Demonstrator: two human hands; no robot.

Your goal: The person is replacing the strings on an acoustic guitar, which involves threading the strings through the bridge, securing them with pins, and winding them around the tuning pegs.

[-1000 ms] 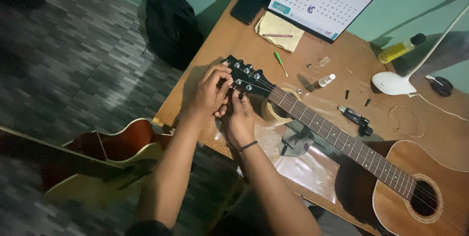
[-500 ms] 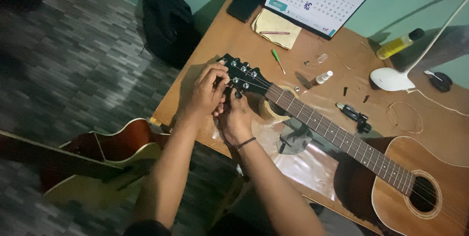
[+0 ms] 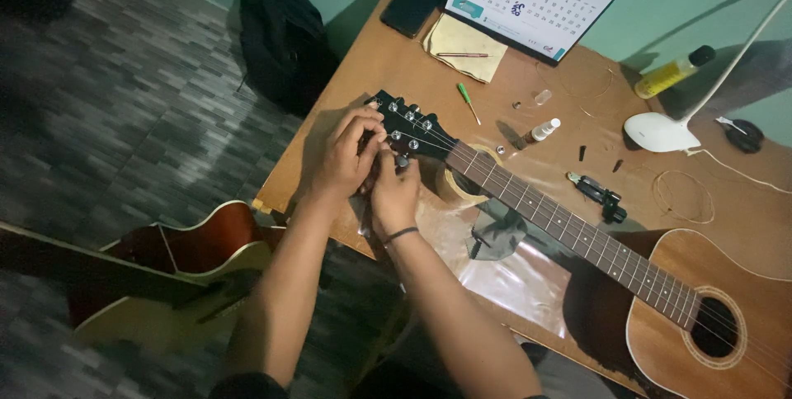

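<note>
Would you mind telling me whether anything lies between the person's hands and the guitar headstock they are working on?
Nothing visible does. The left hand and the right hand are already on the guitar headstock, fingers at its tuning pegs. The green screwdriver and small white bottle lie apart, farther back on the table.

One head-worn camera looks steeply down, fairly near, at a wooden desk [image 3: 379,69].
</note>
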